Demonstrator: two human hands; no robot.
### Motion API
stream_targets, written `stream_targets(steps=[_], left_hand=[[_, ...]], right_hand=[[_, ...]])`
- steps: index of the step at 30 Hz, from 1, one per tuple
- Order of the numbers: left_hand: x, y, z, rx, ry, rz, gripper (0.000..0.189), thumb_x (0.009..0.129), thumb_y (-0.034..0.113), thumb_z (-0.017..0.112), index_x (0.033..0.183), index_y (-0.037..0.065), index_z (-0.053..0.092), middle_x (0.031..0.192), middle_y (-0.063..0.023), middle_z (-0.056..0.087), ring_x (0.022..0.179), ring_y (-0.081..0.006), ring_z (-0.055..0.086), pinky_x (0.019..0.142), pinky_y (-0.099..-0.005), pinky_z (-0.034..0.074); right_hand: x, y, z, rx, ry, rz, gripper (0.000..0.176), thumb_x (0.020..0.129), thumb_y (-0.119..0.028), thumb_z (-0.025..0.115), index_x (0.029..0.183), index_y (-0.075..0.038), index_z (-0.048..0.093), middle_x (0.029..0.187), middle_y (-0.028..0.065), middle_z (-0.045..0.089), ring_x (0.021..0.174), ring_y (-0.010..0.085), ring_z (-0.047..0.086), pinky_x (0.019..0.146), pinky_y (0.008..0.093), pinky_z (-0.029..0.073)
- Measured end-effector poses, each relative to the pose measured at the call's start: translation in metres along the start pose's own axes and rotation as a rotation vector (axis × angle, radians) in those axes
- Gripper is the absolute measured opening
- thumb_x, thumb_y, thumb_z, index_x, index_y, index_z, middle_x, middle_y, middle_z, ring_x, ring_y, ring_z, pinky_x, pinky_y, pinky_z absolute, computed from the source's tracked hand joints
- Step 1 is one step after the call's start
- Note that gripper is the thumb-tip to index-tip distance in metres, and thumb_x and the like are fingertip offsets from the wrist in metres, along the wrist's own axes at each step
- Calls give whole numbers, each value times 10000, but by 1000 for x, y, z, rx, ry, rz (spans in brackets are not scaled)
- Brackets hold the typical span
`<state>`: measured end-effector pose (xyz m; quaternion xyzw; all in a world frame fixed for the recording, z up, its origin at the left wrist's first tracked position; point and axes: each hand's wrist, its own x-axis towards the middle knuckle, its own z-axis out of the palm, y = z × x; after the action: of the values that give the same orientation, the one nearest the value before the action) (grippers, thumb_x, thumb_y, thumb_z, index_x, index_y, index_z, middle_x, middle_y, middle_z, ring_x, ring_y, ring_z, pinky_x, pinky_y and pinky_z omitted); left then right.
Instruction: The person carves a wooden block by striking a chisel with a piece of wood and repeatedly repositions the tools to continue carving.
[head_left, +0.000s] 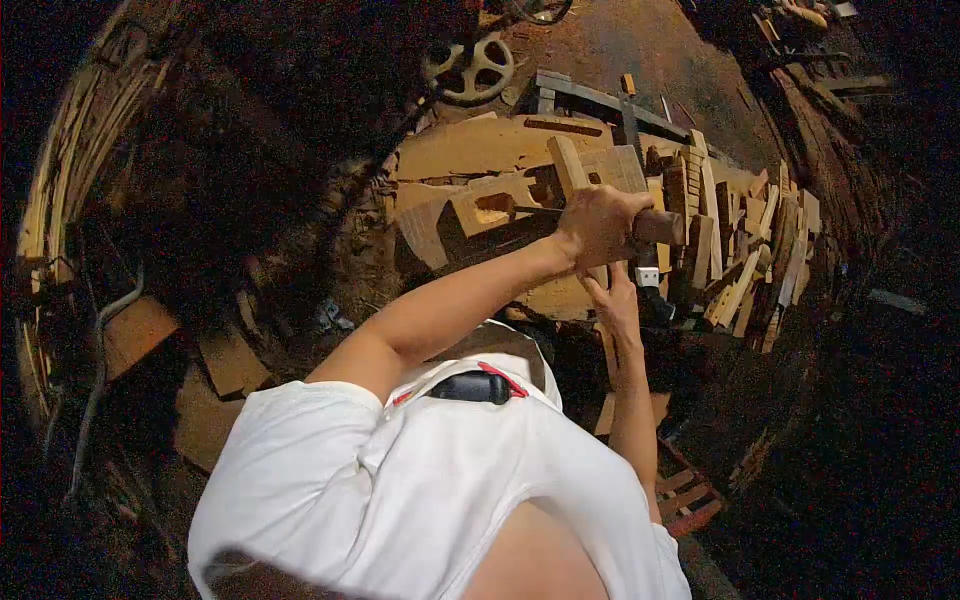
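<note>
My left hand point(605, 222) is closed over the workbench. A brown wooden cylinder point(660, 227), like a tool handle, sticks out on its right side. From its left side a thin dark rod point(538, 210) points at the hollow in a pale wooden block point(490, 206). Whether rod and cylinder are one tool is hidden by the hand. Just below, my right hand point(616, 300) is closed around a pale wooden strip point(606, 350), its fingers partly hidden. Another light wooden piece point(567, 165) stands tilted behind my left hand.
Many wood offcuts point(745, 240) stand packed along the bench's right side. A dark tool with a white fitting point(648, 278) lies by my right hand. Beyond the wooden workbench point(470, 148) is a spoked wheel point(470, 70). Boards point(225, 355) lie at the lower left.
</note>
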<state>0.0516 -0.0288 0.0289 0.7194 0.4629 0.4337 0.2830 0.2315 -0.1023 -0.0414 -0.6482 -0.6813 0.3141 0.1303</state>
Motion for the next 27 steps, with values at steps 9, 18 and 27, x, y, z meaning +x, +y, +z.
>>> stream_targets(steps=[9,18,27], left_hand=[[13,-7,5,56,16,-97,213,760,261,729,897,117,653,721,-161,683,684,-323,712,605,-440,573],[15,-20,15,34,170,-28,242,766,298,737,903,118,653,700,-154,672,641,-343,686,557,-436,533],[14,-14,13,112,109,-40,172,847,286,621,938,146,663,723,-180,659,680,-378,683,585,-479,520]], right_hand=[[2,-3,-17,133,47,-36,777,806,-278,728,1493,-89,421,1372,245,564,1226,359,581,1031,405,451],[-29,-98,-99,461,385,-50,751,859,25,665,1535,-135,379,1455,110,502,1261,233,530,1041,348,448],[-29,-89,-102,376,329,14,763,883,-124,716,1550,-124,345,1531,151,431,1343,227,459,1092,366,398]])
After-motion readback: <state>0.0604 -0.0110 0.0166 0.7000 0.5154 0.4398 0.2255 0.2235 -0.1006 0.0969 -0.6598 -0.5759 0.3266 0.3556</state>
